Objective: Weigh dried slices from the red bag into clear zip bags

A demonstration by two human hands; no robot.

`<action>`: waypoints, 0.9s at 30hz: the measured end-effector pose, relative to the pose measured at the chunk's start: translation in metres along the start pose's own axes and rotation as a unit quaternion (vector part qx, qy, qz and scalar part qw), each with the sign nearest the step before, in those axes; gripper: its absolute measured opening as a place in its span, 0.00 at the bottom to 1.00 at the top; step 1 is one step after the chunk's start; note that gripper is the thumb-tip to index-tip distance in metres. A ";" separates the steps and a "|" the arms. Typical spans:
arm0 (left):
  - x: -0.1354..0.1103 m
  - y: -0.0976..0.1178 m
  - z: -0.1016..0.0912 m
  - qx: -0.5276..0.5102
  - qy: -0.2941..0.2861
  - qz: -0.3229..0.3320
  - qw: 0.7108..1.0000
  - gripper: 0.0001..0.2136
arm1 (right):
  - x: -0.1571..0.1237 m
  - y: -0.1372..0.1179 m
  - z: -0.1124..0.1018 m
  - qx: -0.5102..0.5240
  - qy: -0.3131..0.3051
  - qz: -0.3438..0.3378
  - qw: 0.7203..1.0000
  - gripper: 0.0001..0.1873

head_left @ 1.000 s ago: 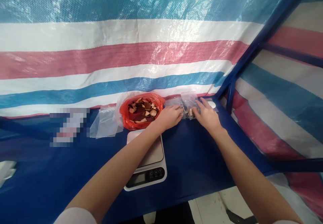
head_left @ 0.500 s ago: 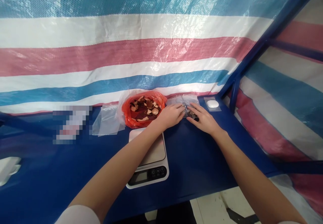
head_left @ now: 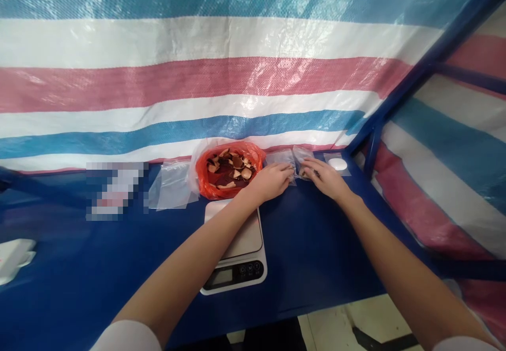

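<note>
Two clear plastic bags [head_left: 280, 157] are lying partly beneath the left hand's [head_left: 273, 182] and right hand's [head_left: 327, 178] curled fingers, seemingly being steadied, whether clamped I cannot tell.

Hands: two, one left hand [head_left: 275, 181] and one right hand [head_left: 327, 179]. Small clear bags [head_left: 280, 157] at the hands: two. Flat clear bags [head_left: 174, 186] farther left: at least two, overlapping. Red bag [head_left: 259, 156]: one. Brown pieces [head_left: 237, 162] inside: more than six; overlap defeats an exact count. Scale [head_left: 245, 237]: one, with three buttons [head_left: 250, 268]. White oval item [head_left: 338, 164]: one. White object [head_left: 14, 259], left edge: one.
</note>
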State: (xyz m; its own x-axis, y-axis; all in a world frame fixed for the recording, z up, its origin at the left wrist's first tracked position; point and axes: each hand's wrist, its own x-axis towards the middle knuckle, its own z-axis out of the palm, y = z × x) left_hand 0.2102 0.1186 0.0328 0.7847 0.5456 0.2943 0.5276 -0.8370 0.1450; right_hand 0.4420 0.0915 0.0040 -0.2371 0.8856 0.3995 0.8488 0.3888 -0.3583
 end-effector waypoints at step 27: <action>-0.006 0.004 0.011 0.043 0.035 -0.027 0.998 0.17 | 0.018 0.004 -0.009 -0.093 -0.092 -0.105 0.986 0.21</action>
State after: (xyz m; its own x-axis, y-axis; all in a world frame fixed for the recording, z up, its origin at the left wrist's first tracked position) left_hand 0.2115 0.1128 0.0211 0.7316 0.5828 0.3537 0.5962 -0.7986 0.0825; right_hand 0.4455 0.1072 0.0171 -0.4841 0.8284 0.2818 0.8399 0.5303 -0.1159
